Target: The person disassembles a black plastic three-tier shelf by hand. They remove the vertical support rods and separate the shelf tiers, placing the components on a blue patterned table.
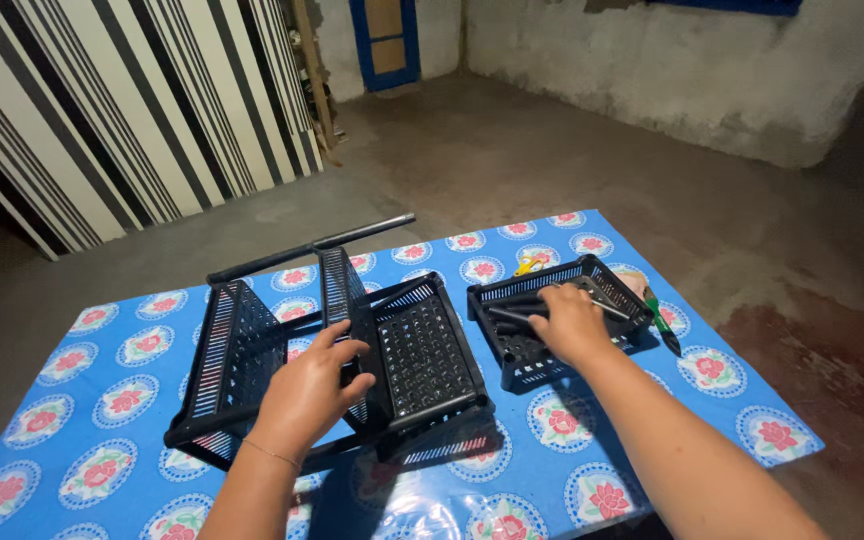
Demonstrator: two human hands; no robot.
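Left hand nearest, clenched on middle panel of black perforated plastic shelf rack. Rack lies tipped on its side on bench with blue floral oilcloth, long axis left-right, black pole pointing up-right. Right hand reaches into separate black plastic tray, fingers on loose black tubes; grip unclear. Green-handled screwdriver just beside tray.

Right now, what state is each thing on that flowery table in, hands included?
Black plastic rack: partly put together, lying on its side.
Left hand: gripping one of the rack's shelves.
Loose black tray: upright, holding black rods.
Right hand: inside the tray, fingers on the rods.
Green-handled screwdriver: lying flat beside the tray.
Yellow object: lying behind the tray, kind unclear.
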